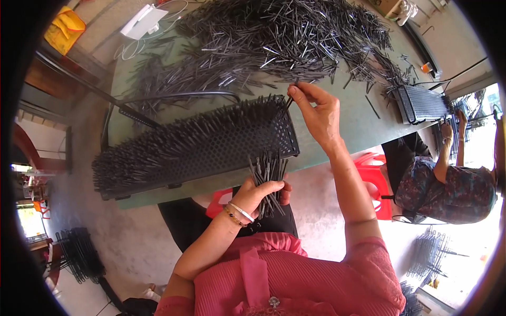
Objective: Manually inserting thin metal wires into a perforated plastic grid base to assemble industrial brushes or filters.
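My left hand [252, 195] is wrapped round a bundle of thin black sticks [268, 171], held upright just in front of the table edge. My right hand [320, 113] pinches a single thin dark stick [288, 104] between thumb and fingertips, above the right end of a long black perforated rack [224, 152]. Its lower tip meets the rack's top, though whether it sits in a hole I cannot tell. Upright dark sticks [174, 131] fill much of the rack, densest toward the left and along the far side. Bare holes show near the front and right end.
A big heap of loose dark sticks [284, 45] covers the far part of the green table [358, 134]. Black metal rods [179, 96] curve behind the rack. A co-worker [448, 187] works at a second perforated rack [421, 105] on the right. Red stools [374, 184] stand below.
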`<action>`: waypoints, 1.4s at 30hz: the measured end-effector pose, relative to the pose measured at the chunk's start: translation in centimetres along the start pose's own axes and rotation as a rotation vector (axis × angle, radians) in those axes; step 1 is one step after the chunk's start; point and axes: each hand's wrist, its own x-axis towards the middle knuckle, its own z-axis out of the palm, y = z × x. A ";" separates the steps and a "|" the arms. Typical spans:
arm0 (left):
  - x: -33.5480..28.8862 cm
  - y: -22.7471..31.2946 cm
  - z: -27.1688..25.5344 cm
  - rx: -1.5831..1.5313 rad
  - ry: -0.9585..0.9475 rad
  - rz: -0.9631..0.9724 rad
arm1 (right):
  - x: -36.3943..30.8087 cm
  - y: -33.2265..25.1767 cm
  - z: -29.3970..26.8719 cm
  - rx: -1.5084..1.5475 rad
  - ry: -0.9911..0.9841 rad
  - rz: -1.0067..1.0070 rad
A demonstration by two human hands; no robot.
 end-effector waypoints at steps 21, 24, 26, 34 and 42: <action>0.6 -0.2 -0.4 -0.040 0.032 0.011 | -1.2 0.0 1.3 -0.159 0.016 -0.155; 0.5 -0.3 -0.8 -0.035 0.005 0.008 | -1.7 0.2 1.6 -0.169 0.022 -0.191; 0.4 -0.3 -0.9 -0.038 0.020 0.017 | -1.8 0.3 1.6 -0.167 0.015 -0.199; 0.3 -0.3 -1.4 -0.032 -0.009 0.029 | -2.3 0.4 1.9 -0.137 0.015 -0.176; 0.2 -0.3 -1.6 -0.047 -0.004 0.013 | -1.8 0.4 2.0 -0.240 0.005 -0.317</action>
